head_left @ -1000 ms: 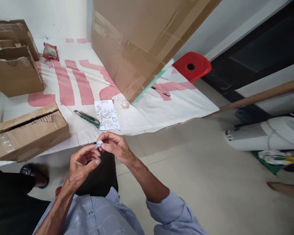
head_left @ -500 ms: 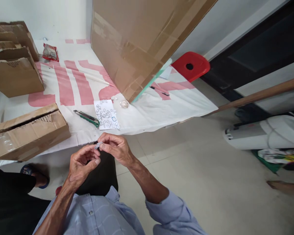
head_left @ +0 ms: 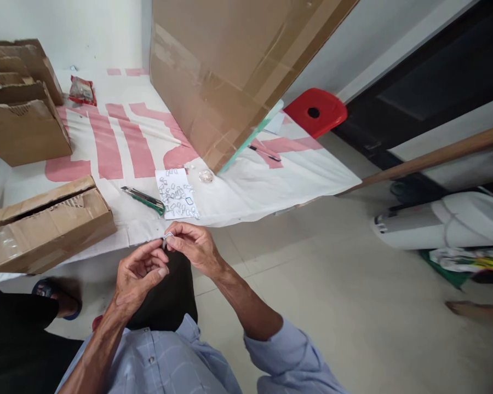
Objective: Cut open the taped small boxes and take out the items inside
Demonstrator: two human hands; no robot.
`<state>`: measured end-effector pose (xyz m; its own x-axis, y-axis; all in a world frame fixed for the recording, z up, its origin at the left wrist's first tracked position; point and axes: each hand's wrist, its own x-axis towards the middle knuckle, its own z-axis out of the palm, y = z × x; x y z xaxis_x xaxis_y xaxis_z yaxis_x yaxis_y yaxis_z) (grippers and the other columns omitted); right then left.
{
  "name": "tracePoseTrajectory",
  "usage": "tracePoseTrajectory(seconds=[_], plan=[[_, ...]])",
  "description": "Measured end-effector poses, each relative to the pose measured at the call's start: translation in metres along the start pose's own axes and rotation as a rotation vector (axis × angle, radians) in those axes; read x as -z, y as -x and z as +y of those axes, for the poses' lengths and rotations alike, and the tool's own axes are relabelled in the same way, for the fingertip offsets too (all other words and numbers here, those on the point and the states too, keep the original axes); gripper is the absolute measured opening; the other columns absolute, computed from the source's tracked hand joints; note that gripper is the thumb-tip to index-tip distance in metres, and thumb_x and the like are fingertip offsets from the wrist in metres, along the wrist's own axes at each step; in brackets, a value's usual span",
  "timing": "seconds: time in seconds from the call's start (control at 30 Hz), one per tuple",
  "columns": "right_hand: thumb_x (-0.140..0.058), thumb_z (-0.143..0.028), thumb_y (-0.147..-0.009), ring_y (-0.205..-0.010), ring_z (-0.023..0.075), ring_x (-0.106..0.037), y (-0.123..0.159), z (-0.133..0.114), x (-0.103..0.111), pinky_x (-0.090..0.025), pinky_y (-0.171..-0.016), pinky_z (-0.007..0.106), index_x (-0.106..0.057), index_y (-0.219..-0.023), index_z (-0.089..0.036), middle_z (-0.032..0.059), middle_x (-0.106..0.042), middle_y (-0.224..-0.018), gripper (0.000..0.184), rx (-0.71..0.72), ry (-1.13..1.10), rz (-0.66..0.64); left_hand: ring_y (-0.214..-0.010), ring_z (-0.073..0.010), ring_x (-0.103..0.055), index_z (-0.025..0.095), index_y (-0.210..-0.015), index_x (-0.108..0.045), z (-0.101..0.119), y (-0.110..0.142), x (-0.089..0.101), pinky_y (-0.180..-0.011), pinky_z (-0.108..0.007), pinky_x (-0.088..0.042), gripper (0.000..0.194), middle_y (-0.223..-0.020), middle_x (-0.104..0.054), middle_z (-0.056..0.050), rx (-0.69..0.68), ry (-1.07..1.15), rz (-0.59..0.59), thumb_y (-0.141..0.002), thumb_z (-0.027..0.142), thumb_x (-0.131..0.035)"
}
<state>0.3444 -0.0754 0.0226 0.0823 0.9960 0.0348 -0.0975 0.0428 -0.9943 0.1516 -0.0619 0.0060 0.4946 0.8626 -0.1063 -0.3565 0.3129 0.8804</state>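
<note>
My left hand (head_left: 139, 273) and my right hand (head_left: 193, 246) meet above my lap, fingertips pinched together on a small clear plastic piece (head_left: 167, 236). Just beyond them, on the white and pink sheet (head_left: 119, 142), lies a white paper (head_left: 176, 192) covered with several small clear pieces like it. A green utility knife (head_left: 144, 198) rests to the left of the paper. A small clear round object (head_left: 206, 175) lies to its right.
A big taped cardboard box (head_left: 225, 71) stands behind the paper. A long low carton (head_left: 45, 224) lies at left, more cartons (head_left: 20, 104) at the back left, a red stool (head_left: 315, 112) at right. A sandalled foot (head_left: 51, 293) shows at lower left.
My hands have stayed together on the small piece, shifting only slightly; the view has drifted a little.
</note>
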Motion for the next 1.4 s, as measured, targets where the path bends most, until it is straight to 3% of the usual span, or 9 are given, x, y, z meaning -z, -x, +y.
tracePoseTrajectory(seconds=[0.13,0.27,0.4,0.53,0.83,1.03,1.2,1.4], plan=[[-0.08,-0.05,-0.087,-0.066,0.0144,-0.053,-0.029,0.001,0.028,-0.048,-0.065,0.029,-0.071,-0.08,-0.022,-0.0012,-0.064,-0.072,0.03,0.062,0.201,0.2,-0.074,-0.014,-0.07,0.021,-0.121,-0.084,-0.006,0.0,0.005,-0.072,-0.028,-0.059,0.05,-0.095,-0.077,-0.008,0.016,0.001,0.052,-0.074,0.029,-0.098],[-0.074,-0.047,-0.08,-0.066,0.0148,-0.05,-0.092,0.016,0.072,-0.045,-0.064,0.03,-0.07,-0.076,-0.021,0.0003,-0.067,-0.075,0.026,0.113,0.384,0.39,-0.074,-0.0144,-0.07,0.02,-0.11,-0.087,-0.008,0.0,0.005,-0.073,-0.028,-0.059,0.041,-0.092,-0.078,-0.008,0.056,-0.027,0.038,-0.073,0.031,-0.099],[-0.066,-0.035,-0.076,-0.081,0.0177,-0.06,-0.157,0.037,0.102,-0.051,-0.079,0.031,-0.065,-0.069,-0.02,0.0034,-0.07,-0.084,0.016,0.073,0.604,0.405,-0.075,-0.0155,-0.069,0.02,-0.105,-0.088,-0.008,0.0,0.004,-0.075,-0.029,-0.059,0.036,-0.09,-0.078,-0.008,0.08,-0.079,-0.001,-0.073,0.034,-0.098],[-0.065,-0.03,-0.074,-0.077,0.0166,-0.059,-0.191,0.058,0.113,-0.05,-0.077,0.03,-0.063,-0.068,-0.02,0.003,-0.068,-0.08,0.013,-0.008,0.684,0.376,-0.076,-0.0164,-0.069,0.019,-0.105,-0.088,-0.011,0.001,0.006,-0.075,-0.03,-0.059,0.037,-0.091,-0.077,-0.009,0.084,-0.12,-0.01,-0.075,0.037,-0.098],[-0.065,-0.028,-0.072,-0.086,0.0221,-0.064,-0.21,0.085,0.126,-0.049,-0.082,0.033,-0.066,-0.068,-0.022,0.0033,-0.071,-0.086,0.007,-0.105,0.904,0.379,-0.082,-0.0155,-0.069,0.021,-0.112,-0.087,-0.027,0.001,0.019,-0.08,-0.028,-0.06,0.036,-0.095,-0.077,-0.008,0.075,-0.14,-0.057,-0.082,0.039,-0.092],[-0.069,-0.026,-0.076,-0.09,0.024,-0.063,-0.213,0.091,0.13,-0.049,-0.086,0.036,-0.068,-0.099,-0.023,0.003,-0.074,-0.095,0.023,-0.111,1.057,0.391,-0.081,-0.0137,-0.069,0.024,-0.112,-0.087,-0.031,-0.001,0.019,-0.08,-0.026,-0.058,0.03,-0.095,-0.077,-0.006,0.085,-0.141,-0.066,-0.083,0.034,-0.09],[-0.06,-0.024,-0.084,-0.098,0.0275,-0.063,-0.208,0.091,0.123,-0.049,-0.093,0.04,-0.068,-0.088,-0.024,0.0081,-0.074,-0.1,0.009,-0.054,1.118,0.352,-0.08,-0.0141,-0.069,0.023,-0.112,-0.086,-0.027,0.004,0.018,-0.079,-0.027,-0.058,0.03,-0.095,-0.077,-0.006,0.038,-0.17,-0.071,-0.084,0.031,-0.089],[-0.051,-0.025,-0.09,-0.103,0.0279,-0.064,-0.204,0.085,0.123,-0.05,-0.1,0.042,-0.071,-0.088,-0.022,0.0119,-0.075,-0.107,0.021,0.029,1.035,0.396,-0.081,-0.0145,-0.07,0.022,-0.11,-0.087,-0.02,0.02,0.028,-0.079,-0.026,-0.058,0.031,-0.094,-0.077,-0.006,0.016,-0.192,-0.028,-0.082,0.032,-0.091]])
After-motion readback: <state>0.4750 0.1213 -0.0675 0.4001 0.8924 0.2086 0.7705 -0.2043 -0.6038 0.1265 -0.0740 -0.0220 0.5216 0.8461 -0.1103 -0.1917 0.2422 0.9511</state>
